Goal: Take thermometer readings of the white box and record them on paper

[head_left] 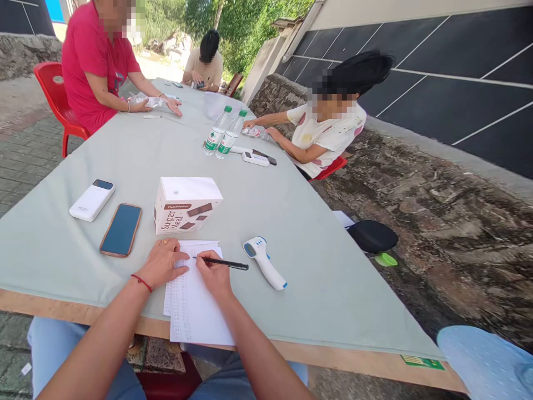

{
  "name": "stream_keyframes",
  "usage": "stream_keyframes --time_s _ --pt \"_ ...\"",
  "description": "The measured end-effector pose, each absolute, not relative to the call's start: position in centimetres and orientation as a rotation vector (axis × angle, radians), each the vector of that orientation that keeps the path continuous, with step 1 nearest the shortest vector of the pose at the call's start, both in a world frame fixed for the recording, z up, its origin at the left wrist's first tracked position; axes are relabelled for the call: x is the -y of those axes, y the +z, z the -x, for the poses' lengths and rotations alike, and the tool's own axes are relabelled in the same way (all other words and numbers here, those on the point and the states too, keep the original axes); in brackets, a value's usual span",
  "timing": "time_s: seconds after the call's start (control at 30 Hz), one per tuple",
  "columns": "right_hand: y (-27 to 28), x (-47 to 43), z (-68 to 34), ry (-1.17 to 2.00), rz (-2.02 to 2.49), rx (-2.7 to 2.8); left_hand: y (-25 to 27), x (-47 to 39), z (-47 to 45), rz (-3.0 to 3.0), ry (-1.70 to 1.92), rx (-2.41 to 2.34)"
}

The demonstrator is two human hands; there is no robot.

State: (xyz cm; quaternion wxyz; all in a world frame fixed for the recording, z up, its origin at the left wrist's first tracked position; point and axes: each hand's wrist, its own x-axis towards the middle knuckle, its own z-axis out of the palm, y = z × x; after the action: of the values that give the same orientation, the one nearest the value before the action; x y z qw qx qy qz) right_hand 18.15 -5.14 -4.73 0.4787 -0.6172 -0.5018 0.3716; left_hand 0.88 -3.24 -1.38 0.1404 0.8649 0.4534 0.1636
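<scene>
My right hand (214,273) is closed round a black pen (229,262), its tip at the upper part of a white sheet of paper (204,316). Rows of small handwriting run down the sheet's left side, and other sheets show beneath it. Spread over the paper's upper left edge, my left hand (166,262) lies flat with its fingers apart. Just beyond it stands a white box (189,205) with brown print. A phone (120,229) with a dark screen lies to the left. Right of the pen rests a white infrared thermometer (265,262).
A power bank (92,200) lies at the left of the grey-covered table (316,278). Two water bottles (220,133) stand farther back, near a white device (255,159) and a clear basin (220,105). Three people sit round the far part, two holding crumpled clear plastic.
</scene>
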Motion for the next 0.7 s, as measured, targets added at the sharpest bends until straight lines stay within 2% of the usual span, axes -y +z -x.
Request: stream_keyframes --time_s 0.7 --pt "-4.76 5.15 -18.21 0.897 1.513 1.212 -1.2 3.23 -0.69 -2.5 0.433 -1.298"
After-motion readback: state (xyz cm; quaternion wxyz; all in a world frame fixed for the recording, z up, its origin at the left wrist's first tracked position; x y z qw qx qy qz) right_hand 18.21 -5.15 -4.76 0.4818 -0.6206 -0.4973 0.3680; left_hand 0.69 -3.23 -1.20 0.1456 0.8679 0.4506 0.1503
